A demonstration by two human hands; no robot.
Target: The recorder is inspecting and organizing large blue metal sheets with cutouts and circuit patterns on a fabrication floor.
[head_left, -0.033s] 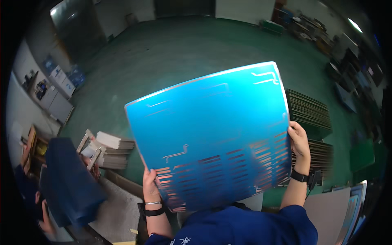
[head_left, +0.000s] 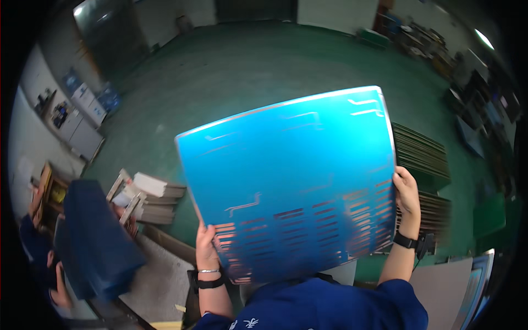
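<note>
A large blue circuit board panel [head_left: 286, 165] with copper-coloured stripes and thin light traces is held up in front of me, tilted. My left hand [head_left: 206, 245] grips its lower left edge, thumb on the near face. Higher up on the right edge, my right hand [head_left: 407, 190] is closed round the panel, its fingers partly hidden. Both hands are bare, with a dark band at each wrist. The panel covers part of my body and the floor behind it.
Stacks of boards in green racks [head_left: 421, 151] stand to the right. On the left are a pile of pale boards [head_left: 157, 198], a grey tabletop [head_left: 159, 275] and a co-worker's hands beside a dark blue sheet-like bundle [head_left: 99, 236]. Upright panels [head_left: 478, 280] lean at the lower right.
The panel, my hands and the room have all shifted slightly to the right in the picture. My grip on the panel is the same.
</note>
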